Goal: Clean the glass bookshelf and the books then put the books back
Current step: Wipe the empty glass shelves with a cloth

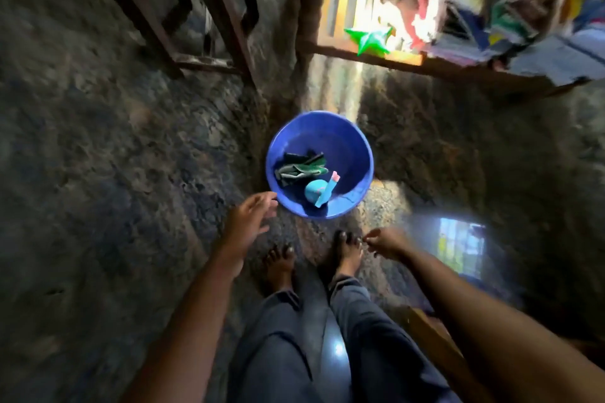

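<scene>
The left hand (pixel 252 213), fingers straight and empty, hovers just beside the rim of the blue bucket (pixel 358 147) containing a cloth (pixel 299 167); the right hand (pixel 384 240) hangs loosely curled, empty.

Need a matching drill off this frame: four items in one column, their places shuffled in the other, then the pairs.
Items
1. green star
2. green cloth
3. left hand
4. blue bucket

Places
A. standing on the floor, mid-frame
B. on the shelf, upper right
C. lying inside the blue bucket
D. stretched out beside the blue bucket's near rim, fingers straight

Pairs: 1-B, 2-C, 3-D, 4-A
</scene>
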Demonstrator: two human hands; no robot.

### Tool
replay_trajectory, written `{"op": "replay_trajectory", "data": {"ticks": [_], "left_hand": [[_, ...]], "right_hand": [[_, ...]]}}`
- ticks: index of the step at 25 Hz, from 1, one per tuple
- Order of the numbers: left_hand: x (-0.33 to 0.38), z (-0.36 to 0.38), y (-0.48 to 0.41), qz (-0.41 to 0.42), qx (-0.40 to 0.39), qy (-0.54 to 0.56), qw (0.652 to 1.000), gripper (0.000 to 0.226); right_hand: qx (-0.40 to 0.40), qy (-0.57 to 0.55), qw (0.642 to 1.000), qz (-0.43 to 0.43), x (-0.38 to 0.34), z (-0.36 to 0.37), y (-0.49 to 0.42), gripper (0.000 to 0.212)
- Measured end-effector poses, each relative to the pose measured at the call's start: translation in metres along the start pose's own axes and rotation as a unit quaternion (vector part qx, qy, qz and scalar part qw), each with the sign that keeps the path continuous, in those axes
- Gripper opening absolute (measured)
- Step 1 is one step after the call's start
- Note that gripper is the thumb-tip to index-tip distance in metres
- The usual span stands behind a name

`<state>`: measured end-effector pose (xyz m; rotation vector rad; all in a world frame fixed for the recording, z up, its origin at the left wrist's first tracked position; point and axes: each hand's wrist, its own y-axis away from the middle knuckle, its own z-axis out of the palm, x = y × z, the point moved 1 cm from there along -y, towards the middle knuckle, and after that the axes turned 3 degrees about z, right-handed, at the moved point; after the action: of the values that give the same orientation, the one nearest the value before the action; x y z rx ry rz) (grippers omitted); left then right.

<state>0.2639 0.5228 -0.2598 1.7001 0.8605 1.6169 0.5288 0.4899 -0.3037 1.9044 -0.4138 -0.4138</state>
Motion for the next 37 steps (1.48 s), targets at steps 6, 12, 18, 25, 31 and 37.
{"op": "replay_trajectory", "data": {"ticks": [6, 12, 18, 25, 31, 37], "left_hand": [[-0.101, 0.000, -0.095, -0.077, 0.124, 0.069, 0.987, 0.034], [-0.167, -0.001, -0.156, -0.102, 0.123, 0.050, 0.986, 0.032], [-0.167, -0.001, -0.156, -0.088, 0.113, 0.072, 0.987, 0.029], [-0.103, -0.007, -0.102, -0.059, 0.105, 0.147, 0.982, 0.026], [-0.057, -0.024, -0.048, -0.052, 0.136, 0.228, 0.963, 0.026], [-0.062, -0.039, 0.022, -0.142, 0.075, 0.417, 0.895, 0.064]], "right_hand": [[0.102, 0.124, 0.937, -0.310, -0.104, 0.016, -0.131, 0.024], [0.067, 0.379, 0.910, -0.153, -0.150, 0.047, -0.260, 0.043], [0.087, 0.402, 0.905, -0.107, -0.133, 0.058, -0.261, 0.048], [0.173, 0.039, 0.950, -0.256, -0.150, -0.004, -0.140, 0.033], [-0.016, -0.467, 0.876, -0.120, -0.155, -0.007, -0.052, 0.031], [-0.297, -0.621, 0.719, -0.094, -0.176, 0.034, 0.017, 0.052]]}}
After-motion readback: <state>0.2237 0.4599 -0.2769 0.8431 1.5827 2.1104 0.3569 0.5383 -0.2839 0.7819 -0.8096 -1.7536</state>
